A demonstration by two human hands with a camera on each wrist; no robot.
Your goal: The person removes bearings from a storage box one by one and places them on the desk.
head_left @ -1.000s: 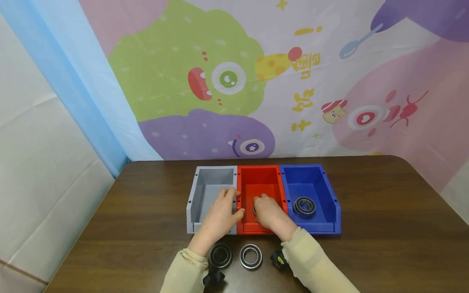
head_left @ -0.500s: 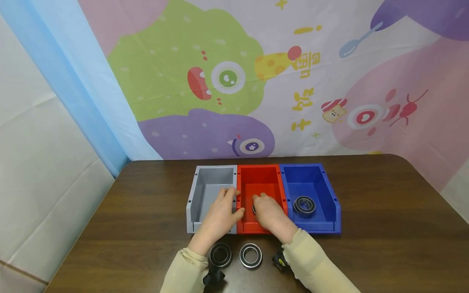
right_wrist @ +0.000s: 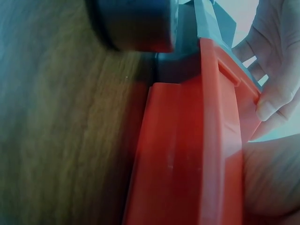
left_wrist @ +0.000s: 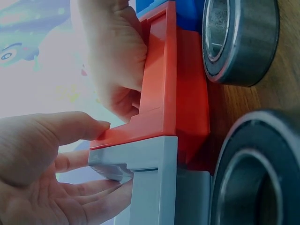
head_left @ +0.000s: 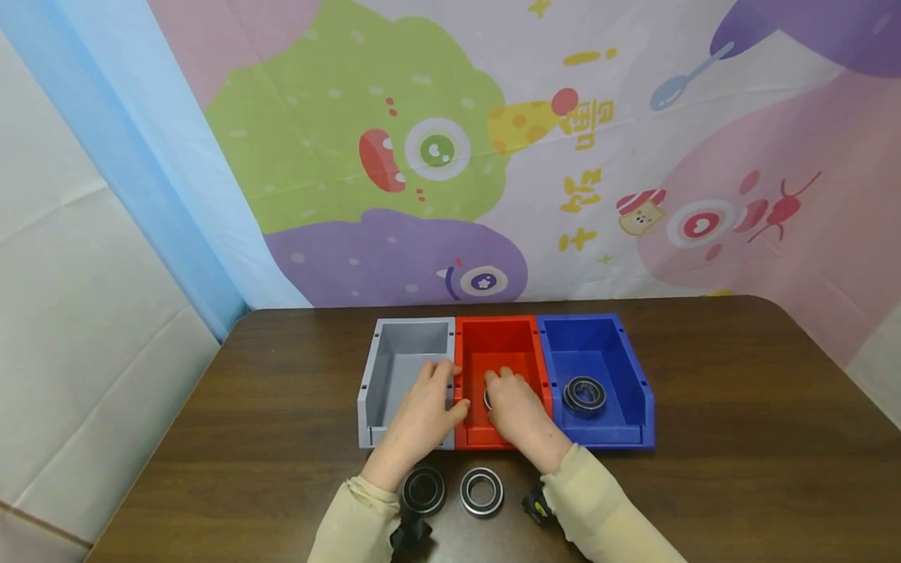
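Note:
My right hand [head_left: 519, 410] reaches down into the red bin [head_left: 498, 336] and grips a ball bearing [head_left: 487, 400]. Only a sliver of its ring shows; the hand hides the rest. My left hand [head_left: 421, 414] pinches the adjoining walls of the grey bin [head_left: 367, 391] and the red bin, thumb on the red side and fingers on the grey side, as the left wrist view shows. Inside the blue bin [head_left: 636, 375] lies another bearing [head_left: 585, 396]. Two more bearings stay on the table in front: a dark-faced one [head_left: 423, 491] and an open-centred one [head_left: 482, 493].
The three bins stand side by side on the brown wooden table [head_left: 281, 438]. Behind it hangs a printed cloth [head_left: 450, 156]. Black wrist devices show below each sleeve, the left one [head_left: 411, 536] close to the dark-faced bearing.
The right hand shifts very slightly within the red bin, its bearing staying at the fingers. The left hand and the other bearings keep their places.

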